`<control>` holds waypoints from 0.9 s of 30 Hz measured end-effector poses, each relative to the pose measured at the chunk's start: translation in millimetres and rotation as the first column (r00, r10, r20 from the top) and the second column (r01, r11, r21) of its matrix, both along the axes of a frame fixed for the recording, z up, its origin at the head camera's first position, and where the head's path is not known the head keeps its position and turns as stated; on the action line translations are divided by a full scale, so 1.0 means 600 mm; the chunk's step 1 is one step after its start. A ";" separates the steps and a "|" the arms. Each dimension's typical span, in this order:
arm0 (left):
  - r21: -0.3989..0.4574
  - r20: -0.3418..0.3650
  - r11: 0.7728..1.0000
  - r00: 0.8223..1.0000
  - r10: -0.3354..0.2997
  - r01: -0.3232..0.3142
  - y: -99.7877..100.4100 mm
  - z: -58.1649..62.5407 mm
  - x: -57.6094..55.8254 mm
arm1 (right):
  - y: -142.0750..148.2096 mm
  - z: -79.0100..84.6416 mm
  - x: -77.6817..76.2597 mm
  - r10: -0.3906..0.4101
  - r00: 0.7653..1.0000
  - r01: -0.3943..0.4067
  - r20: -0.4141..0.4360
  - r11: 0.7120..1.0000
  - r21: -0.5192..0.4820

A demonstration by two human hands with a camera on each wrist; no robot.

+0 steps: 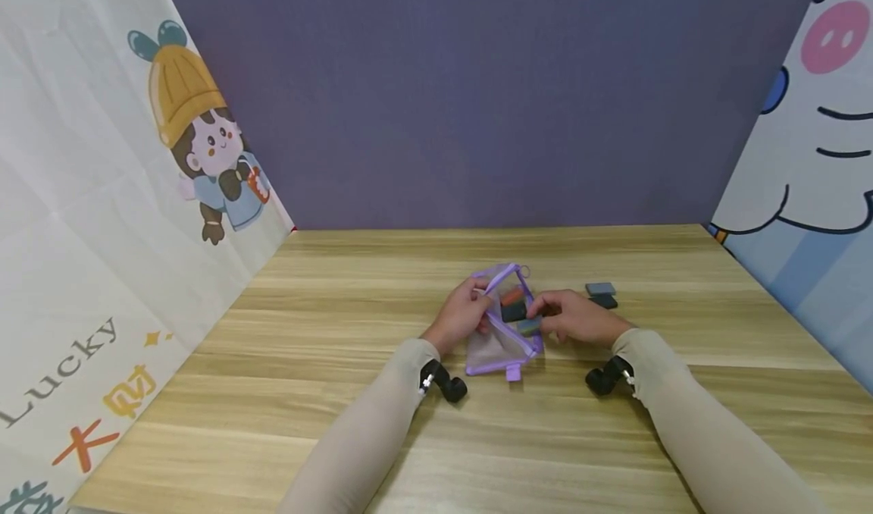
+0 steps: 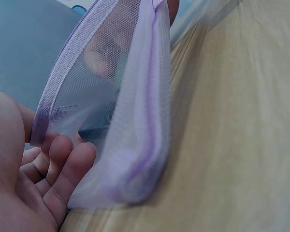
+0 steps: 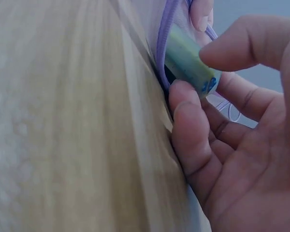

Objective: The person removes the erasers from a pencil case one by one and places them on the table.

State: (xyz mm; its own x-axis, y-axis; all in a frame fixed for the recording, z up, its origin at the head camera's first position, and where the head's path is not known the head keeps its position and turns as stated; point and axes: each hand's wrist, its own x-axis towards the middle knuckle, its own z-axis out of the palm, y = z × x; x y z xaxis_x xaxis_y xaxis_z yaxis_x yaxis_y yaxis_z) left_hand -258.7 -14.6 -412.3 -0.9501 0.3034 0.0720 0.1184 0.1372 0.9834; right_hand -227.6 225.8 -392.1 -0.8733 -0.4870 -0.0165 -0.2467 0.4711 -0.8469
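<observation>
The wood-grained counter (image 1: 341,286) bore a purple-edged mesh pouch (image 1: 487,352), its zippered mouth spread apart. The left hand (image 1: 462,315) had its grip clamped on the pouch near that mouth. The right hand (image 1: 576,317) was at the opposite side of the mouth, its grip clamped on a green block (image 3: 188,63) lying partly inside. Beyond the right hand, a grey block (image 1: 600,289) and a black block (image 1: 603,302) lay just beside each other. Within the pouch sat a dark item (image 1: 514,312) and an orange item (image 1: 511,296), perhaps blocks too, though too small to make out well.
</observation>
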 end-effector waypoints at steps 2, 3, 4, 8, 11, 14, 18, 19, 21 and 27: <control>-0.007 0.003 1.000 1.000 0.000 0.000 0.000 -0.001 -0.001 | 0.000 0.000 0.000 -0.004 1.000 0.004 -0.002 1.000 0.004; -0.010 0.005 1.000 1.000 0.000 0.000 -0.001 -0.001 -0.002 | 0.000 0.000 0.000 -0.007 1.000 0.007 -0.002 1.000 0.004; -0.014 0.006 1.000 1.000 -0.001 0.002 -0.001 -0.002 -0.002 | 0.000 0.000 0.000 -0.012 1.000 0.012 -0.001 1.000 0.005; -0.020 0.007 1.000 1.000 -0.010 0.010 -0.002 -0.001 -0.002 | 0.002 0.000 -0.001 -0.025 1.000 0.025 0.016 1.000 -0.008; -0.013 0.005 1.000 1.000 -0.008 0.008 -0.001 0.000 -0.002 | 0.003 0.000 -0.002 -0.025 0.999 0.025 0.031 0.999 -0.024; -0.011 0.003 1.000 1.000 -0.003 0.003 0.000 0.000 -0.002 | 0.003 0.000 -0.002 -0.019 0.999 0.020 0.036 0.999 -0.031; -0.016 -0.003 1.000 1.000 0.002 -0.002 0.000 0.001 -0.001 | 0.001 0.001 -0.001 -0.017 0.999 0.018 0.030 0.999 -0.031; -0.017 -0.006 1.000 1.000 0.003 -0.003 0.000 0.001 -0.001 | 0.001 0.001 0.000 -0.020 0.999 0.021 0.029 0.999 -0.031; -0.016 -0.009 1.000 1.000 0.005 -0.005 0.000 0.001 -0.001 | 0.001 0.001 0.000 -0.034 0.999 0.035 0.031 0.999 -0.038; -0.009 -0.004 1.000 1.000 0.008 -0.008 0.001 -0.001 -0.002 | 0.003 0.002 0.000 -0.066 0.996 0.071 0.051 0.992 -0.103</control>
